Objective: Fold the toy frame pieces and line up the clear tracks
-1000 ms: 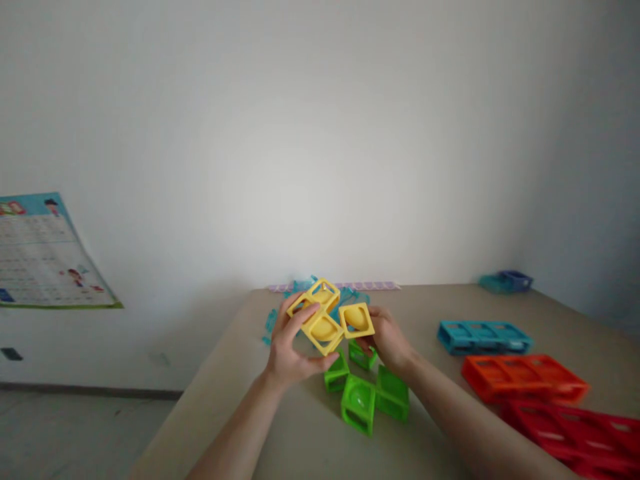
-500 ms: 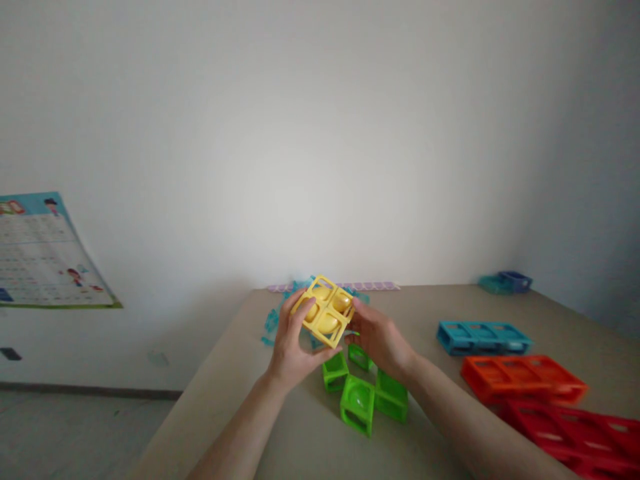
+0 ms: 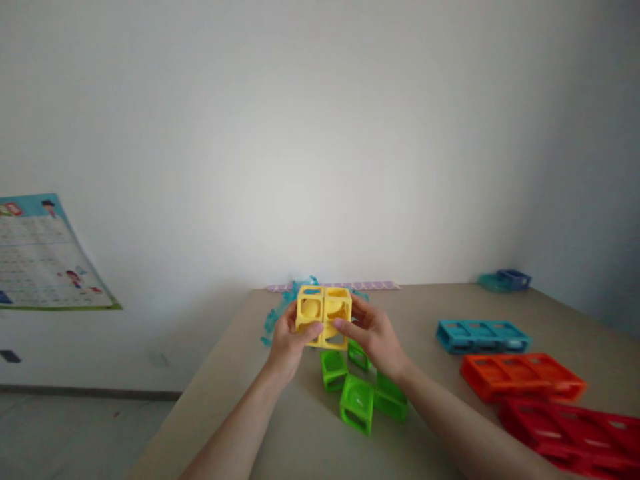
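While I stand here looking on, both hands are closed around a yellow openwork block (image 3: 323, 310), held up over the beige table (image 3: 280, 433) in front of the person. The left hand (image 3: 289, 341) grips its left side, thumb laid across the lower front, the other fingers curled round the edge and partly hidden. The right hand (image 3: 379, 340) clasps the opposite side, its thumb tip pressed to the front, the rest of its fingers bent behind. A seam runs down the middle of the block, and rounded shapes show through its openings.

Below it on the table lie green cubes (image 3: 357, 398) in a loose cluster. Off to the right stand three long pieces: a teal one (image 3: 484, 337), an orange one (image 3: 523, 383) and, nearest, a red one (image 3: 575, 430). Translucent blue pieces (image 3: 287, 297) are scattered behind the hands, near a purple patterned strip (image 3: 383, 285) by the wall. A dark blue container (image 3: 515, 280) sits in the far right corner.

On the wall at left hangs a poster (image 3: 40, 253) with a blue header, cartoon figures and rows of print, too small for me to read.
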The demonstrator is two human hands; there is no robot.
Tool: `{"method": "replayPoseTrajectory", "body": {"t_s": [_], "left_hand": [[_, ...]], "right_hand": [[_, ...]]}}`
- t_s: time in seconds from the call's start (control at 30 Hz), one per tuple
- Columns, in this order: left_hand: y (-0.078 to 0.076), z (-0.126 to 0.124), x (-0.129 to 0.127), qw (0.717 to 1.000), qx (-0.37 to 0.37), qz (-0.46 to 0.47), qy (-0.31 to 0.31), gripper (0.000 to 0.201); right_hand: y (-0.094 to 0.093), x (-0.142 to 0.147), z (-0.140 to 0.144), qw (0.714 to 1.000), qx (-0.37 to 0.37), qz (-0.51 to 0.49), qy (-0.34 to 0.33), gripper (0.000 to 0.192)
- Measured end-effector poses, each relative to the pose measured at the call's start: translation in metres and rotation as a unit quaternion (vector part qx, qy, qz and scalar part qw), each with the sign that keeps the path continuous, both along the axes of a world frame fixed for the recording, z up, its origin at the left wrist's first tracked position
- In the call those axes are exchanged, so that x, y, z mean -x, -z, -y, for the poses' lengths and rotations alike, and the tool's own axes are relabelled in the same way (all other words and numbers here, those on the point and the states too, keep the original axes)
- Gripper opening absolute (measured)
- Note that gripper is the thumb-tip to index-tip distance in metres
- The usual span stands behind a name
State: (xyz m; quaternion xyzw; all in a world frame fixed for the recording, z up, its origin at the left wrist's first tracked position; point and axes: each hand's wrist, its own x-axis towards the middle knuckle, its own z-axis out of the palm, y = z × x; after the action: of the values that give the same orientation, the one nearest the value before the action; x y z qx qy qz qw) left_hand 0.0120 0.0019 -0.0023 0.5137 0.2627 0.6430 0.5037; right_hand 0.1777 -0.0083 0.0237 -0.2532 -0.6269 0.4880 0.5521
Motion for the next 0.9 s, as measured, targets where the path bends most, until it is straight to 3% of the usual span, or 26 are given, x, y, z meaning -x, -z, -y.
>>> {"method": "replayPoseTrajectory", "body": {"t_s": [0.13,0.23,0.5,0.73,0.9], "left_hand": [[0.0017,0.0008,-0.0027,1.0,0.014,0.01,-0.001,0.041],[0.0032,0.0008,-0.004,1.0,0.023,0.015,-0.004,0.041],[-0.0046,0.0043,-0.0032,0.999,0.031,-0.009,-0.032,0.037],[-0.0033,0.0058,-0.0026,0.996,0.078,-0.031,0.029,0.031],[-0.006,0.0073,-0.0039,0.999,0.047,0.01,0.016,0.046]], "right_hand": [[0.0045,-0.0002,-0.0001,0.988,-0.075,0.105,0.08,0.037],[0.0052,-0.0001,0.0013,0.982,-0.096,0.125,0.102,0.031],[0.0051,-0.0004,0.0021,0.991,-0.045,0.077,0.096,0.042],[0.0034,-0.0048,0.0003,0.987,-0.079,0.055,0.129,0.048],[-0.0003,-0.0044,0.0014,0.995,-0.003,0.045,0.087,0.045]]}}
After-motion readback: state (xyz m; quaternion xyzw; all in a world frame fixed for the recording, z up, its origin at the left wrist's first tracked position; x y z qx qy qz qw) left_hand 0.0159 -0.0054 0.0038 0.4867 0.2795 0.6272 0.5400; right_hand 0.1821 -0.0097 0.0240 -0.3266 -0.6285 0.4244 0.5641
